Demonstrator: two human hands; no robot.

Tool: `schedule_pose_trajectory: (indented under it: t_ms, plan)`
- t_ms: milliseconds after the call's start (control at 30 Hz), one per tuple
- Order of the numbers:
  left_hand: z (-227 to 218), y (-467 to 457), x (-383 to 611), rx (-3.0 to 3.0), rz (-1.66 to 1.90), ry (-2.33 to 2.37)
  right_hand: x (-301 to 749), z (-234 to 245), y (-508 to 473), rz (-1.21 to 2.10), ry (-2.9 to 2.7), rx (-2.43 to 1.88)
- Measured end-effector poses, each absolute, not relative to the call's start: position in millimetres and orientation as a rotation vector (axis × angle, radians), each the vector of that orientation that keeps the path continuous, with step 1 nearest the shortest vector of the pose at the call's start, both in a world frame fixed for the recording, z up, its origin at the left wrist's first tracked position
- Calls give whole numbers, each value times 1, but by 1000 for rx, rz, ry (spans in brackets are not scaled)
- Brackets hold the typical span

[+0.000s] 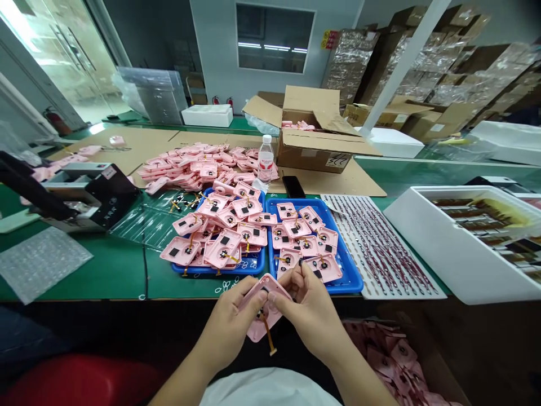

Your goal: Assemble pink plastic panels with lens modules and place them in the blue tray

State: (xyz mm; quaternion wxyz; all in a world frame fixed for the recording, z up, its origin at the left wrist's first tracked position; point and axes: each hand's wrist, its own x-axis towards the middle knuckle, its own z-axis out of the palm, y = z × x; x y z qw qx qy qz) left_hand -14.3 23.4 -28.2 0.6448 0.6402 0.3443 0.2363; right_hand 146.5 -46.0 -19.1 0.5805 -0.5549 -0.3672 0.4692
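Observation:
Between my two hands, just off the table's front edge, is a pink plastic casing (254,331) with an orange ribbon cable (269,337) hanging from it. My left hand (230,321) grips its left side, thumb pressed on the inside. My right hand (310,316) holds its right side, with the thumb on the casing; a small dark piece (301,262) shows at its raised fingers. Beyond my hands, a left blue tray (203,269) and a right blue tray (353,276) hold more pink casings with black parts and ribbon cables.
A white sheet (359,265) with rows of dark red wired parts lies right, beside a white foam box (448,265). A bottle (265,160), phone (293,187), pile of casings (190,166) and cardboard box (310,155) stand behind. A black device (97,197) sits left.

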Motion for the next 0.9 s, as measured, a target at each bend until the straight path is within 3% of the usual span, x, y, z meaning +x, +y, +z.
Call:
schedule_pose_trajectory:
  t_ms: [167,400,900]
  plan:
    - [-35,22,-2,1449,643,831,148,-20,-43,1033,-873,-1338]
    - [-30,19,4,870,738,905,164,-18,-45,741,-987,-1673]
    - [-25,6,17,716,739,796,167,-25,-82,875,-984,-1552]
